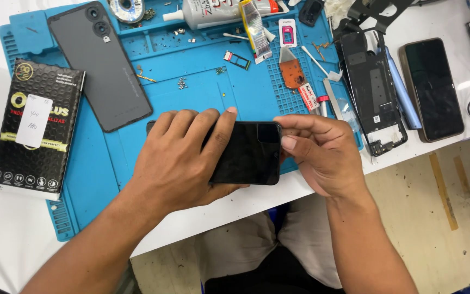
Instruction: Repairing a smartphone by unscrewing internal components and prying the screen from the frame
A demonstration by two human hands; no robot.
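Glossy black glass on the phone — matt blue rubbery mat, matt grey back cover.

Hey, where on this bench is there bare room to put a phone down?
Bare mat lies between the grey back cover and the orange pick, above the left hand. More mat is bare below the black box. The mat's top edge and right side, around the black frame, are crowded.
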